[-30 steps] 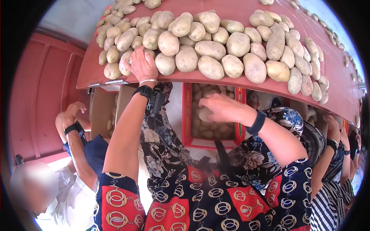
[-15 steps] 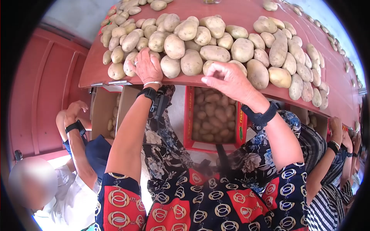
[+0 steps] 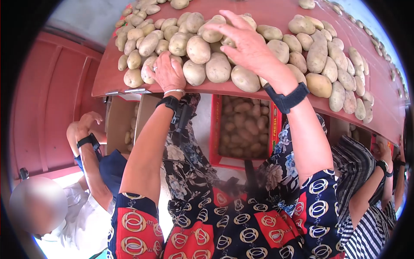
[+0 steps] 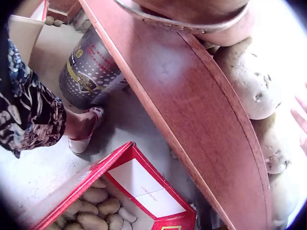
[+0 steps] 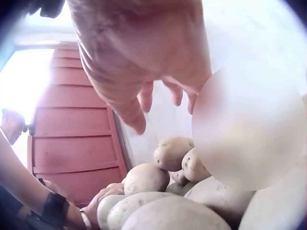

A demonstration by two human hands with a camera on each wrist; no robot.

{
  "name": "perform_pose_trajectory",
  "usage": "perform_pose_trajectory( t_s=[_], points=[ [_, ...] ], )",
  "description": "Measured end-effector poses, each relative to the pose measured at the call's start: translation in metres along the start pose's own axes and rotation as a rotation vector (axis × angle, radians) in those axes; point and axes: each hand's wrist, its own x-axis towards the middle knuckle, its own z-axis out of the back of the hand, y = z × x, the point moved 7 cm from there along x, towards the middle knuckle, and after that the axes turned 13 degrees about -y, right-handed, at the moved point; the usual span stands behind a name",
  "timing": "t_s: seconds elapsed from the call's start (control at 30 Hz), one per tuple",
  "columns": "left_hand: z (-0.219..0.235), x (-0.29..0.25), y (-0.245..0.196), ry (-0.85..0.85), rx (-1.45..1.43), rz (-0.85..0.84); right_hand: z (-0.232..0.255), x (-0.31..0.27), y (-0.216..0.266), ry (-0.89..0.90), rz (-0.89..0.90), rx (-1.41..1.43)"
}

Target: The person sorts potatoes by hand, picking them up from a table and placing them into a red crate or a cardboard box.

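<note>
My left hand (image 3: 169,74), with a ring and a bracelet, rests at the table's front edge with its fingers against the potatoes (image 3: 194,72) there. Further right, my right hand (image 3: 248,45) reaches over the pile with its fingers spread and nothing in them. In the right wrist view its fingers hang downward above a few stacked potatoes (image 5: 146,178). Pale, smooth potatoes of mixed sizes cover the red-brown table (image 3: 202,89) in a broad heap. Below the edge, between my knees, an open red box (image 3: 214,149) holds many potatoes.
A cardboard box (image 3: 120,113) with potatoes stands below the table at left. Beside it sits a person in a white shirt (image 3: 84,207); people in striped clothes (image 3: 366,220) sit at right. A dark printed bucket (image 4: 91,69) stands on the floor under the table.
My right hand lets go of a potato in the red box, rises past the table edge, and now stretches over the heap. My left hand stays on the potatoes at the edge.
</note>
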Motion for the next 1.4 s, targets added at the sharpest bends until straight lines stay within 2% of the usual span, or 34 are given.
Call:
perform_pose_trajectory(
  t_s=[0.07,0.13,0.27,0.3,0.37,0.4,0.47,0.5,0.6,0.63,0.67,0.7,0.73,0.8,0.83,0.9,1.0,1.03,1.07,1.1,1.17,1.2,1.27,1.3,1.37,1.4],
  points=[
    [0.000,0.001,0.001,-0.001,0.004,-0.005,-0.017,-0.002,0.000,0.031,0.063,-0.056],
    [-0.001,-0.001,0.001,0.007,0.004,0.001,-0.033,-0.007,-0.003,0.196,0.068,-0.231],
    [0.004,0.001,-0.004,0.029,-0.034,0.013,-0.049,-0.011,-0.013,0.331,0.013,-0.391],
    [0.004,0.001,-0.004,0.022,-0.043,0.005,-0.048,-0.010,-0.017,0.247,0.064,-0.336],
    [0.000,-0.001,0.000,-0.014,-0.048,-0.013,-0.017,0.007,0.011,0.055,0.164,-0.162],
    [0.000,0.000,0.000,-0.022,-0.044,-0.013,-0.019,0.005,0.010,0.068,0.156,-0.162],
    [0.001,0.001,0.000,-0.010,-0.056,0.013,-0.012,0.010,0.005,-0.061,0.095,0.023],
    [-0.001,0.000,0.001,-0.007,-0.049,0.013,-0.011,0.011,0.007,-0.057,0.098,0.020],
    [-0.002,0.000,0.002,-0.050,-0.009,-0.037,-0.002,0.013,-0.001,-0.131,-0.089,-0.102],
    [-0.002,0.000,0.002,-0.063,-0.012,-0.045,0.001,0.015,0.001,-0.128,-0.091,-0.102],
    [-0.001,0.000,0.001,-0.077,-0.015,-0.053,0.008,0.015,-0.011,-0.149,-0.299,-0.037],
    [-0.003,0.000,0.004,-0.024,-0.061,0.007,0.013,0.010,-0.023,-0.170,-0.507,0.029],
    [-0.001,0.002,0.002,-0.024,-0.062,0.009,0.017,0.009,-0.030,-0.169,-0.507,0.027],
    [-0.002,0.001,0.002,-0.012,-0.034,0.006,0.021,0.007,-0.041,-0.168,-0.582,0.637],
    [-0.002,0.000,0.003,-0.010,-0.035,0.010,0.029,0.002,-0.047,-0.164,-0.584,0.634],
    [-0.002,0.001,0.004,-0.042,-0.036,-0.019,0.021,-0.019,-0.027,0.151,-0.872,1.024],
    [0.005,0.001,-0.002,-0.042,-0.071,-0.017,0.024,-0.051,0.006,0.395,-0.826,0.724],
    [0.004,0.000,0.000,-0.037,-0.047,-0.012,0.021,-0.055,0.018,0.347,-0.521,0.618],
    [0.000,0.000,0.004,-0.009,-0.020,-0.006,0.014,-0.071,0.026,0.487,-0.587,0.524],
    [0.001,0.002,0.003,-0.010,-0.013,0.001,0.011,-0.081,0.034,0.640,-0.448,0.327],
    [0.001,-0.001,0.002,-0.010,-0.001,-0.004,0.000,-0.104,0.041,0.790,-0.447,0.191],
    [0.001,-0.001,0.003,-0.020,0.000,-0.017,-0.005,-0.114,0.041,0.819,-0.372,0.134],
    [0.000,0.000,0.003,0.013,0.017,-0.007,-0.008,-0.133,0.032,0.584,-0.186,0.111],
    [-0.002,-0.001,0.008,-0.022,0.013,-0.035,-0.001,-0.125,0.032,0.581,-0.191,0.083],
    [-0.005,-0.004,0.010,-0.041,-0.023,-0.063,0.012,-0.106,0.034,0.556,-0.330,0.233],
    [-0.002,-0.002,0.006,-0.032,-0.038,-0.077,0.017,-0.097,0.031,0.408,-0.348,0.301]
  ],
)
